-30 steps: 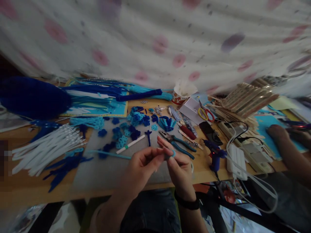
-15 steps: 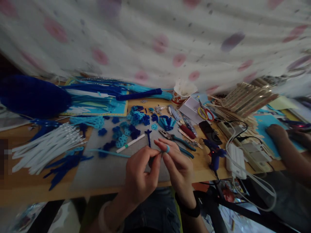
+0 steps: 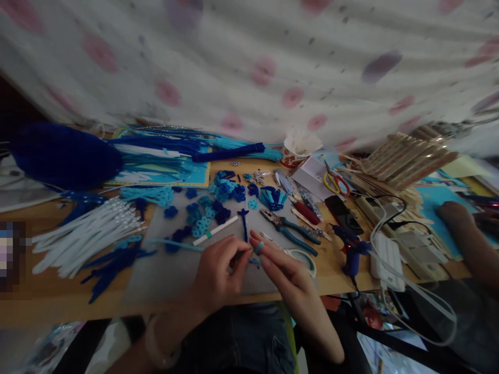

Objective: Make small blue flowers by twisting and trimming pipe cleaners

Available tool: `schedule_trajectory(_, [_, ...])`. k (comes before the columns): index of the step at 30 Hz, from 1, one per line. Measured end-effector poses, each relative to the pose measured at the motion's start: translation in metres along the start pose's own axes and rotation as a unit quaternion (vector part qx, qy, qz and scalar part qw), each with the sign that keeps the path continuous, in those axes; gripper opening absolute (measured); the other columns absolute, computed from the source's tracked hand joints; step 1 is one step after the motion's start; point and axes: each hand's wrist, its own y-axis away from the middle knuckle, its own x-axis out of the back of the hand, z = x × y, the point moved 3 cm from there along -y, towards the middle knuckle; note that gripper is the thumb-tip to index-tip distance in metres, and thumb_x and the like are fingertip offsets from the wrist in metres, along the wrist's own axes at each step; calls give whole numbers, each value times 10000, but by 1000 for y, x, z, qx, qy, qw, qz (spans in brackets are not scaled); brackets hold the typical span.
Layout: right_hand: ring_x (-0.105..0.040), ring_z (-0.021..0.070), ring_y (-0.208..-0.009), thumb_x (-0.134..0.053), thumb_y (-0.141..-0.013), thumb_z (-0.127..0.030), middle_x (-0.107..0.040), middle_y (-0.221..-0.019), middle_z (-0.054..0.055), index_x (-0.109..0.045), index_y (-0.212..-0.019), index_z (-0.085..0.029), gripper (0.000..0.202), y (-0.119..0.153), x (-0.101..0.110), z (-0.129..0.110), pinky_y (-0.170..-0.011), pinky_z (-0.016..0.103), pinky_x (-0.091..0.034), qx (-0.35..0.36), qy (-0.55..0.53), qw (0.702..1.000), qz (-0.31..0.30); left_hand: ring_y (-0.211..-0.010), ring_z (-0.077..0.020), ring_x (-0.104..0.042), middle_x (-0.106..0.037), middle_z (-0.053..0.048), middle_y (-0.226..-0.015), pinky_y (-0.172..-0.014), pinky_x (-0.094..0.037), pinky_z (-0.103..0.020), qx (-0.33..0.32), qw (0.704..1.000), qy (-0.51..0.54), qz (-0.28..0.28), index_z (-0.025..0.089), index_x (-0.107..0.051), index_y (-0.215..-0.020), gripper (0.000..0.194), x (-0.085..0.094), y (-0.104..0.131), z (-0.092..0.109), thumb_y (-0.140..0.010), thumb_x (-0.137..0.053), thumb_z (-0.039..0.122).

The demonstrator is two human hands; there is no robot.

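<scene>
Over the grey mat [image 3: 144, 280] my two hands meet at their fingertips. My left hand [image 3: 220, 270] is closed in a pinch; a light blue pipe cleaner [image 3: 175, 244] runs out to the left from behind it. My right hand [image 3: 283, 265] has its thumb and fingers pressed together, with a light blue bit of pipe cleaner bent at the fingertips. Their grip hides how the pieces join. Just beyond lie a dark blue twisted pipe cleaner stem [image 3: 244, 224] and a white stick [image 3: 215, 230]. Pale-handled scissors [image 3: 306, 258] lie partly behind my right hand.
Blue pipe cleaner flowers [image 3: 200, 226] cover the mat's back. White stems [image 3: 88, 234] lie left. Pliers [image 3: 292, 228], a glue gun [image 3: 351, 252], a phone [image 3: 343, 214] and a power strip [image 3: 385, 262] with cables lie right. Another person's hand [image 3: 456, 218] rests far right.
The view has shifted slightly. My right hand has turned flatter and its forearm has swung right, uncovering the pale-handled scissors. My fingertips stay together at the light blue pipe cleaner.
</scene>
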Motion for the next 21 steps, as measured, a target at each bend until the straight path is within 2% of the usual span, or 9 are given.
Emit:
schedule_trajectory(1, [-599,273,-1338,-647,-962,-328,-678,-1386,47,-760,-1212,-327,275,-2,0,-3,-1137,489,-472,12,-22,1000,-4,-552,-137,-613,-633,4,-645,-544,-501,-241,38,999,38,2,191,-595,-800,167,3,1,1,-932,-550,99])
schedule_trajectory(3, [-660,268,-1266,-667,-958,-328,-724,-1319,39,-795,-1130,-355,216,-4,-1,-6,-1075,449,-535,33,-37,999,14,-625,-149,-662,-679,-6,-688,-658,-540,-259,49,997,60,28,197,-613,-836,149,6,6,8,-908,-575,73])
schedule_trajectory(5, [-700,275,-1204,-692,-943,-347,-753,-1268,47,-820,-1061,-362,174,-5,-4,-4,-1037,443,-561,57,-33,996,66,-710,-168,-700,-726,-23,-753,-731,-551,-276,64,993,79,52,200,-637,-874,145,3,11,15,-898,-587,66])
schedule_trajectory(7, [-712,287,-1180,-730,-914,-374,-765,-1244,58,-836,-1005,-356,141,-6,-11,3,-1038,461,-557,72,-46,990,115,-733,-168,-699,-743,-31,-799,-696,-540,-262,156,975,141,68,203,-659,-879,117,-5,17,17,-910,-597,109])
schedule_trajectory(11, [-731,307,-1137,-770,-866,-455,-782,-1201,65,-841,-981,-350,171,-8,-31,23,-1036,508,-552,11,-177,978,107,-600,-143,-598,-667,-2,-671,-549,-465,-243,384,858,319,118,194,-682,-793,159,-22,26,12,-901,-671,309])
schedule_trajectory(13, [-724,302,-1154,-758,-875,-469,-788,-1190,59,-828,-1033,-353,208,-7,-34,29,-1058,511,-535,-10,-220,971,94,-542,-114,-513,-596,25,-607,-510,-411,-230,429,803,385,149,188,-674,-745,244,-25,28,5,-851,-735,399])
schedule_trajectory(16, [-701,272,-1193,-726,-918,-415,-771,-1240,41,-793,-1129,-367,226,-8,-21,26,-1056,473,-537,36,-164,980,107,-529,-95,-439,-512,57,-551,-526,-375,-223,445,768,424,181,189,-668,-703,293,-20,28,-8,-814,-773,440])
schedule_trajectory(18, [-719,255,-1128,-737,-916,-386,-760,-1259,51,-737,-1236,-365,321,-13,-6,14,-990,441,-567,102,-69,988,95,-549,-103,-459,-515,51,-542,-560,-381,-232,452,758,452,130,187,-681,-696,280,-17,26,-14,-823,-762,423])
schedule_trajectory(21, [-703,220,-1014,-689,-955,-379,-752,-1155,83,-692,-1277,-295,332,-25,9,-10,-909,368,-559,194,89,977,-5,-541,-105,-467,-526,37,-519,-581,-374,-243,464,732,499,0,178,-675,-632,287,-14,20,-14,-823,-746,379])
